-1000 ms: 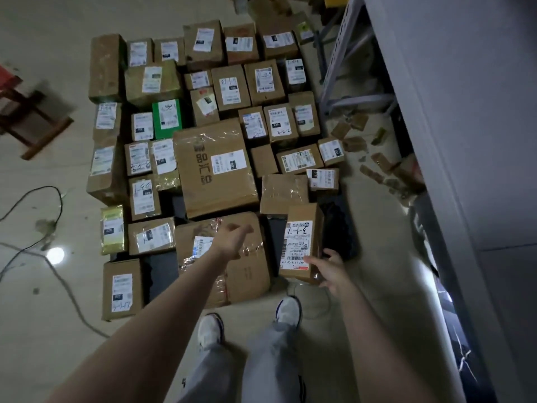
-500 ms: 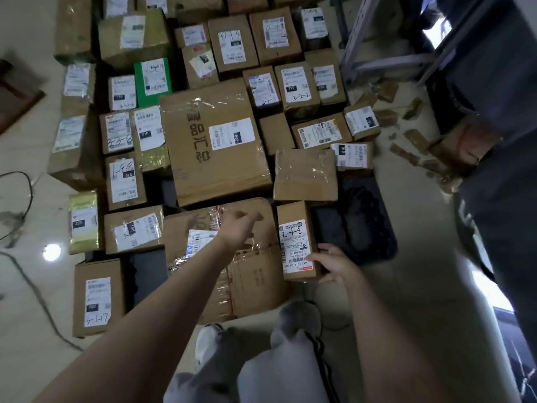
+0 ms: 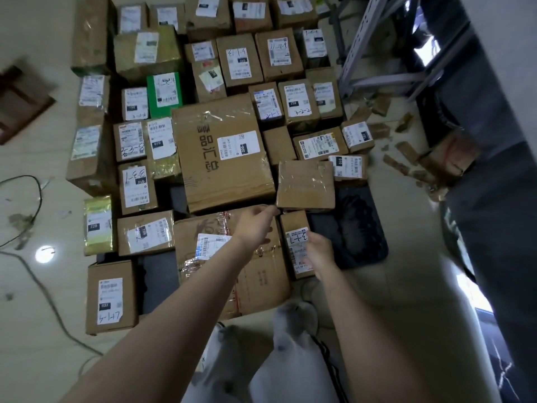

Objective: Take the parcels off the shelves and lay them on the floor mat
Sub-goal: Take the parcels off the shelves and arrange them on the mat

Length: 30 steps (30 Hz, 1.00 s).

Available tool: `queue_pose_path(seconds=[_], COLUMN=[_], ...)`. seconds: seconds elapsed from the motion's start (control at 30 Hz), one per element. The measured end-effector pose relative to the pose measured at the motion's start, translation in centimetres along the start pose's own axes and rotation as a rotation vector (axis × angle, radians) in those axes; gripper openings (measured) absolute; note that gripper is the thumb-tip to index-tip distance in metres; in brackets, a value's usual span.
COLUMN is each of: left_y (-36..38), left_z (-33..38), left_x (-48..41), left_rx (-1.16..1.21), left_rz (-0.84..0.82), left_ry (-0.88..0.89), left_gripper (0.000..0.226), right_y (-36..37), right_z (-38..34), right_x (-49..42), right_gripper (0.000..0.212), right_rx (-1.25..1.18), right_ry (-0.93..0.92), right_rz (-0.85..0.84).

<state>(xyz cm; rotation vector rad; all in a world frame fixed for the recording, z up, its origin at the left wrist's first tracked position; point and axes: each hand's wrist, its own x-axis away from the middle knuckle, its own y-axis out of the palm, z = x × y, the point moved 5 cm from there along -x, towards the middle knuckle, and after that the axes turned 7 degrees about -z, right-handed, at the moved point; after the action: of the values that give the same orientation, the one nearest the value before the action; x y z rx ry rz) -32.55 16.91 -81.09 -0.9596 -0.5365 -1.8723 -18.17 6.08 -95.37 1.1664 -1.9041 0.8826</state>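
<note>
Where parcels [image 3: 220,152] crowd mat [image 3: 359,239], scraps [image 3: 405,149] litter floor [image 3: 401,289] rightward.

A parcel storeroom: labelled cardboard boxes [image 3: 223,152] cover the floor beside metal shelving [image 3: 366,45].

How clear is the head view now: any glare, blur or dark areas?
Head view: dim overall; a glare spot on the floor; tape on the big box shines; knees blurred; shelving at right dark; edges bowed by the wide lens.
</note>
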Motion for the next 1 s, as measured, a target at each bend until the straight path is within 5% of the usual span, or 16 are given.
queue_pose_path(seconds=[0.5,0.87,1.0], left_y=[7.0,8.5,9.4], left_z=[17.0,24.0,26.9], left_x=[20.9,38.5,42.1], left_rx=[0.149,0.26,0.183], left_rz=[-0.201,-0.361,-0.393], left_ry=[0.244,0.342,0.417], left_gripper=[0.025,0.025,0.045], right_y=[-10.1,-14.7,-16.5], right_z=[-21.2,-20.4,-21.0], right_x=[32.7,54.9,59.2], right_gripper=[0.027,0.02,0.02], right_rx=[-0.363,-0.825,-0.887], right_ry=[-0.56,-0.649,-0.705], right_rz=[0.164,0.442,0.53])
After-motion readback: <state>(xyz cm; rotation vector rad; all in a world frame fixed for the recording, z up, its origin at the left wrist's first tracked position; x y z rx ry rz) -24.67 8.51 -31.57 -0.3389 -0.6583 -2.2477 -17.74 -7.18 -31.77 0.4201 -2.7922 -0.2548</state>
